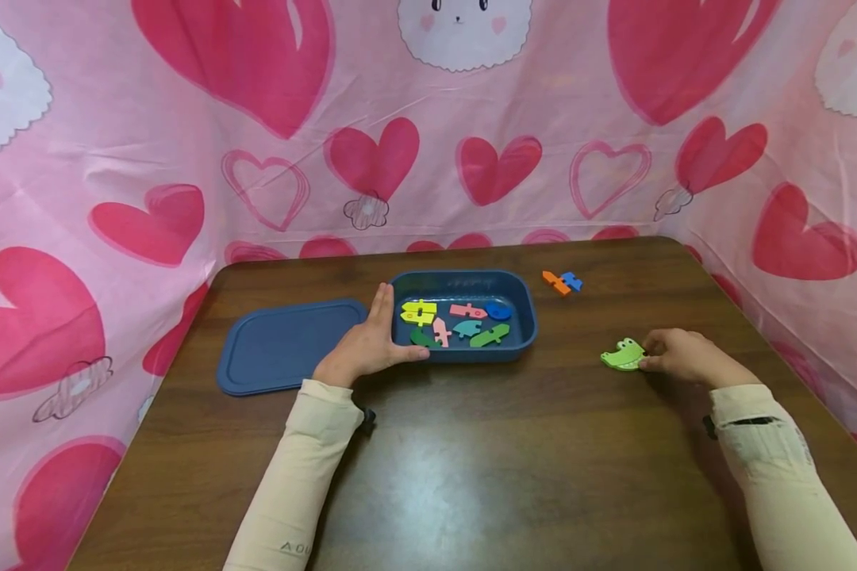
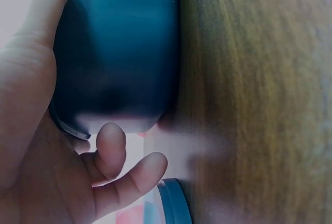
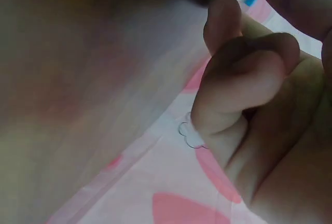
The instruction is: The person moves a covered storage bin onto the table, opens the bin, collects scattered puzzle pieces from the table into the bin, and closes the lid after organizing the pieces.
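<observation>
My left hand (image 1: 367, 341) rests against the left end of a dark blue rectangular box (image 1: 464, 356), fingers extended along its side and thumb along its front rim. The left wrist view shows the box wall (image 2: 122, 42) close to the palm, with two fingers bent loosely beside it. Inside the box lie several flat pieces, among them a yellow piece (image 1: 417, 315), a pink piece (image 1: 467, 311) and a green piece (image 1: 490, 335). At the right, my right hand (image 1: 689, 357) pinches the right edge of a light green crocodile head piece (image 1: 623, 355), low over the table.
The box's dark blue lid (image 1: 293, 345) lies flat left of the box. Behind and right of the box are an orange piece (image 1: 555, 283) and a blue piece (image 1: 572, 281), side by side. The brown wooden table (image 1: 514, 460) is bordered by pink heart-patterned cloth (image 1: 443, 103).
</observation>
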A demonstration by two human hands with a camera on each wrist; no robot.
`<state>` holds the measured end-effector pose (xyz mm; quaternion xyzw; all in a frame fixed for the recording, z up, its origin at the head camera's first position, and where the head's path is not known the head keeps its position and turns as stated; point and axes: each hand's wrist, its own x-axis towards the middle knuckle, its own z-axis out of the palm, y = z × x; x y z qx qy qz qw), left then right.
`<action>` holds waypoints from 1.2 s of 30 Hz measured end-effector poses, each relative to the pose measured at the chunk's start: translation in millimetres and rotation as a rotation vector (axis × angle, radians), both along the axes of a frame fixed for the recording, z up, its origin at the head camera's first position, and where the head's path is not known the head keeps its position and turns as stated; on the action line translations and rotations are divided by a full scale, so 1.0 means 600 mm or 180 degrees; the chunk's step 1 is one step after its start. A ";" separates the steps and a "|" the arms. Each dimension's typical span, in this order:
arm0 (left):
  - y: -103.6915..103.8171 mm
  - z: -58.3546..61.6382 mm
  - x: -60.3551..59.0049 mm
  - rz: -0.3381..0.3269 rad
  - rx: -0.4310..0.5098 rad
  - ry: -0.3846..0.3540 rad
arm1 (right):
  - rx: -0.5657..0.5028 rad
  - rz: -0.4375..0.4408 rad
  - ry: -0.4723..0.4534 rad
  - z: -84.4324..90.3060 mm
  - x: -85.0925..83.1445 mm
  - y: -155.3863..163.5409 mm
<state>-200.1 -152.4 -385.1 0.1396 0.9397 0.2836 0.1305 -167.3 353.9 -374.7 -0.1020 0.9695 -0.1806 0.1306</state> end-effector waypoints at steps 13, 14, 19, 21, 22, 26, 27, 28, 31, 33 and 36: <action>0.000 -0.002 -0.002 0.0001 0.0019 0.0017 | 0.0106 0.0002 0.0529 -0.024 0.014 -0.010; 0.000 -0.001 -0.002 0.0009 0.0021 0.0007 | 0.0102 0.0002 0.0556 -0.025 0.014 -0.012; -0.001 -0.002 -0.002 0.0008 0.0036 -0.0013 | 0.0053 0.0013 0.0541 -0.026 0.017 -0.023; -0.001 -0.002 -0.001 0.0013 0.0026 -0.0009 | 0.0063 0.0012 0.0533 -0.025 0.019 -0.028; -0.002 -0.003 -0.001 0.0018 0.0019 -0.0008 | 0.0083 0.0007 0.0542 -0.025 0.020 -0.030; -0.002 -0.003 -0.001 0.0017 0.0003 0.0006 | 0.0145 -0.0004 0.0602 -0.025 0.020 -0.041; -0.002 -0.003 -0.001 0.0015 0.0005 0.0005 | 0.0156 0.0006 0.0622 -0.025 0.019 -0.043; -0.002 -0.004 -0.001 0.0020 0.0003 0.0003 | 0.0171 0.0024 0.0653 -0.025 0.018 -0.046; -0.002 -0.004 -0.002 0.0000 0.0019 0.0008 | 0.0187 0.0090 0.0751 -0.025 0.014 -0.054; -0.001 -0.005 -0.003 -0.0007 0.0022 0.0014 | 0.0171 0.0122 0.0807 -0.023 0.011 -0.060; -0.001 -0.005 -0.002 -0.0019 0.0024 0.0030 | 0.0105 0.0150 0.0868 -0.021 0.009 -0.068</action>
